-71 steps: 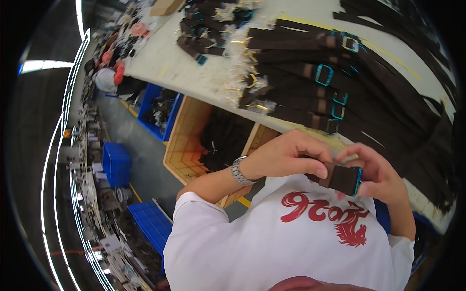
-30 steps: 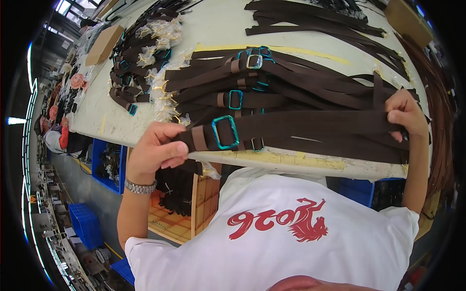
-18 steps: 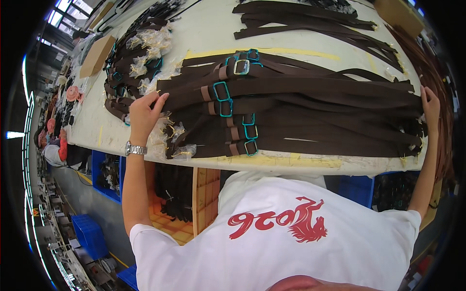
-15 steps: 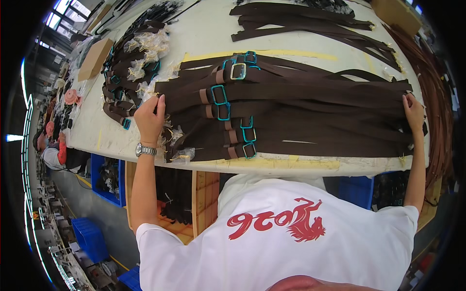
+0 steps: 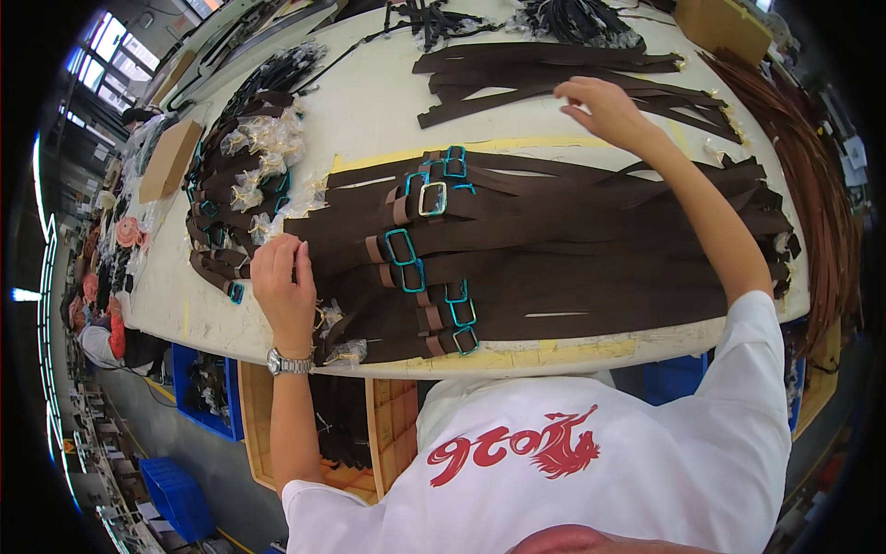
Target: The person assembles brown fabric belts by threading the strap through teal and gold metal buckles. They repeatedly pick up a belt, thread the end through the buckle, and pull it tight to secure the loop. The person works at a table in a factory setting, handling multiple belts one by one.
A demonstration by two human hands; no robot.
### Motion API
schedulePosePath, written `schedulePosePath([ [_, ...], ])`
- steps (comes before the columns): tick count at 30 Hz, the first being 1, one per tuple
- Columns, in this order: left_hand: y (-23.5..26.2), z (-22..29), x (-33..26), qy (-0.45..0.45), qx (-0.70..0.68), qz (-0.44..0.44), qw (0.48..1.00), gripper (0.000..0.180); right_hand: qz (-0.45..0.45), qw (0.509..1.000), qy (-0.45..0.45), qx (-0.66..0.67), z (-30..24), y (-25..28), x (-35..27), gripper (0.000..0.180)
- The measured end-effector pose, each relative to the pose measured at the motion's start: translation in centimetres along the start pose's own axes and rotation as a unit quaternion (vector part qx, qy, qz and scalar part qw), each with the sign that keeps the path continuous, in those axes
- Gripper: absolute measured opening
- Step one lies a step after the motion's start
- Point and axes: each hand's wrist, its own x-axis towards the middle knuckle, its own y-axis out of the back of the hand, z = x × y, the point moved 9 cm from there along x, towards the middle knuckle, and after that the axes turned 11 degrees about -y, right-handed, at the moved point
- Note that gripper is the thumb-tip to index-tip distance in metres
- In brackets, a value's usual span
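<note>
Many dark brown belt straps lie side by side across the table in front of me. Several of them carry blue-edged rectangular buckles and small lighter brown loops. At the left ends of the straps my left hand is closed, thumb and fingers pinched at the end of one strap. My right hand is raised at the far side, fingers loosely bent and thumb apart, with nothing visible in it. Right behind it lies a second group of brown straps without visible buckles.
A heap of buckled straps with clear plastic wrap lies to the left, beside a cardboard box. Long reddish-brown strips hang at the right edge. Black straps lie at the back. Below the table stand blue bins and a wooden crate.
My right hand has left the right ends of the straps and moved up and inward to the farther group. My left hand stays at the left ends. The view has shifted slightly.
</note>
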Motion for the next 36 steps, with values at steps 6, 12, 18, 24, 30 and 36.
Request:
schedulePosePath([
  [6,0.9,1.4,0.3,-0.011,-0.059,-0.024,0.998,0.010,-0.055,0.979,0.110,-0.163,-4.6,-17.4,10.3,0.020],
  [12,2.0,-6.9,-0.2,0.057,-0.059,-0.017,0.996,0.006,-0.066,0.945,0.209,-0.243,-6.4,-19.7,11.3,0.007],
  [18,-5.0,-20.7,3.8,0.008,0.059,-0.067,0.996,0.016,-0.034,0.994,0.096,-0.029,-5.6,-16.3,13.9,0.006],
  [24,-13.4,-26.1,6.3,-0.073,0.112,-0.163,0.978,0.046,-0.102,0.939,-0.110,0.310,-9.5,-13.4,12.8,0.011],
  [30,-14.3,-22.4,4.8,-0.080,0.196,-0.214,0.954,0.033,-0.282,0.776,-0.278,0.491,-10.0,-14.1,7.2,0.036],
  [36,-5.5,-18.4,3.5,-0.084,0.113,-0.086,0.986,0.009,-0.287,0.698,-0.271,0.597,-10.5,-9.4,3.4,0.037],
])
